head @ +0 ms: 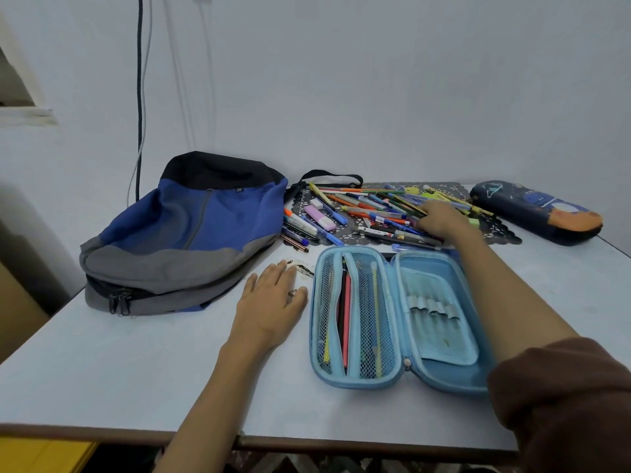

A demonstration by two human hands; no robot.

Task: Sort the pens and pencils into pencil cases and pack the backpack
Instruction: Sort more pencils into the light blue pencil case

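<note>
Head view: we are only starting filling the open light-blue pencil case [440, 339].
Waiting: colourful pen pile [368, 213], blue-grey backpack [191, 230].
Hands: left hand [269, 302] flat; right hand [440, 218] grip unclear.

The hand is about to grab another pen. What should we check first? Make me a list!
1. Blue pencil case lies open, ready: ok.
2. Pile of pens within reach: ok, the right hand is on it.
3. Right fingers hold just one pen: cannot tell, too blurred.
4. Left hand steadies the blue case: not ok, it lies flat on the table beside it.
5. Dark pencil case is open: not ok, looks shut.
6. Backpack is unzipped: cannot tell.
</note>
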